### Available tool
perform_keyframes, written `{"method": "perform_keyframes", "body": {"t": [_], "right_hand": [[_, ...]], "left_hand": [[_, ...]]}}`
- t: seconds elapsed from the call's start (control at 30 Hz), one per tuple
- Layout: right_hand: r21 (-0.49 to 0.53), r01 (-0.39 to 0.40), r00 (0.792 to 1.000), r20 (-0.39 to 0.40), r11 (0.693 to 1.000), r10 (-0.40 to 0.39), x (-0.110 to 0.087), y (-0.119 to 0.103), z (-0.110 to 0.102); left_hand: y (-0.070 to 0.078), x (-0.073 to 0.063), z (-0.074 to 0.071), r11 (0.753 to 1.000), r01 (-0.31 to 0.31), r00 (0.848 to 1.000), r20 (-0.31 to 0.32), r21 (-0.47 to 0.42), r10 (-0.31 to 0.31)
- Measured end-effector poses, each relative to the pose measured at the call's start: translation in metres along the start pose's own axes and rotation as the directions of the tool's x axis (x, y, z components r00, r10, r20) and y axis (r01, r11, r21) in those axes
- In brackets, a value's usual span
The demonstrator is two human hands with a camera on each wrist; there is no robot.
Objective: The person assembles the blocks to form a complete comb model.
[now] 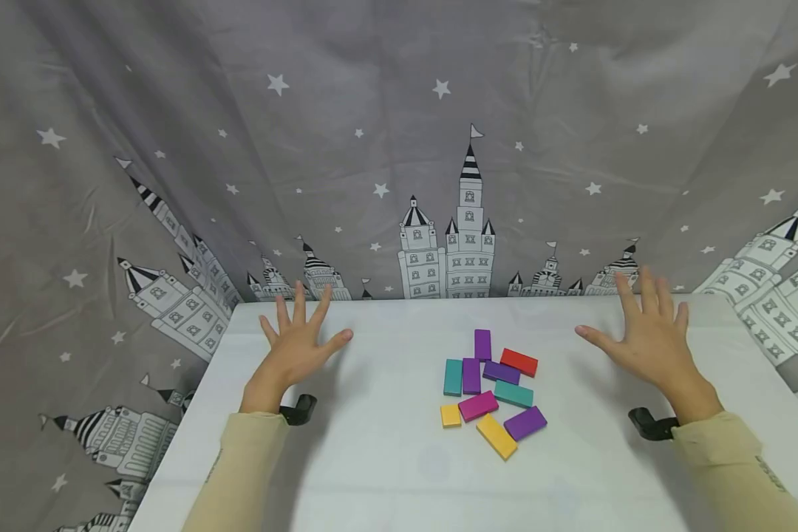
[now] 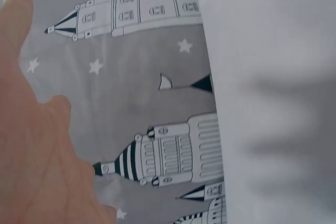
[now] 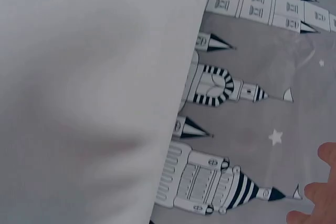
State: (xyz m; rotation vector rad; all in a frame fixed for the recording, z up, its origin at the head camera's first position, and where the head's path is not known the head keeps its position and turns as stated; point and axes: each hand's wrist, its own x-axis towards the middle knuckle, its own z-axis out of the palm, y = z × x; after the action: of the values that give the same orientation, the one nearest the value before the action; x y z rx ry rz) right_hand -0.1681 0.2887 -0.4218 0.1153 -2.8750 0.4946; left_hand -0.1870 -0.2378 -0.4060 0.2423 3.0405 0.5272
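My left hand (image 1: 295, 349) hovers over the left part of the white table, fingers spread and nothing in it. On the other side, my right hand (image 1: 653, 349) is likewise raised with spread fingers, holding nothing. Between them lies a loose cluster of small flat blocks, apart from both hands. A red block (image 1: 519, 362) is at its upper right, a teal block (image 1: 453, 377) at its left, and a magenta block (image 1: 478, 406) lower down. Nearest me are a long yellow block (image 1: 496, 437) and a purple block (image 1: 526, 423); a short yellow block (image 1: 451, 416) sits at the lower left.
The white table (image 1: 372, 473) ends at a grey curtain (image 1: 346, 148) printed with castles and stars, which also hangs along the left side. Each wrist wears a black camera mount, one at the left wrist (image 1: 299, 410) and one at the right wrist (image 1: 652, 425).
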Motion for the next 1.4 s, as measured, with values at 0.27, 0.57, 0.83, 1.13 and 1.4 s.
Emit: {"method": "perform_keyframes", "body": {"t": [0.27, 0.57, 0.83, 1.13, 1.4], "right_hand": [[0.038, 0.046, 0.999, -0.015, 0.998, -0.045, 0.005, -0.024, 0.018], [0.131, 0.077, 0.995, 0.045, 0.988, -0.084, 0.015, -0.06, 0.041], [0.202, 0.091, 0.986, 0.12, 0.975, -0.117, 0.024, -0.086, 0.066], [0.293, 0.07, 0.966, 0.219, 0.953, -0.139, 0.029, -0.103, 0.09], [0.32, 0.074, 0.944, 0.283, 0.944, -0.17, 0.032, -0.105, 0.102]], "left_hand": [[0.014, 0.002, 0.021, 0.997, -0.053, 0.999, -0.009, -0.054, 0.052], [0.037, 0.006, 0.053, 0.989, -0.088, 0.996, 0.022, -0.123, 0.091], [0.058, 0.005, 0.079, 0.98, -0.111, 0.99, 0.07, -0.164, 0.124], [0.078, 0.001, 0.105, 0.958, -0.163, 0.979, 0.083, -0.236, 0.187], [0.091, -0.001, 0.121, 0.935, -0.193, 0.965, 0.114, -0.299, 0.235]]}}
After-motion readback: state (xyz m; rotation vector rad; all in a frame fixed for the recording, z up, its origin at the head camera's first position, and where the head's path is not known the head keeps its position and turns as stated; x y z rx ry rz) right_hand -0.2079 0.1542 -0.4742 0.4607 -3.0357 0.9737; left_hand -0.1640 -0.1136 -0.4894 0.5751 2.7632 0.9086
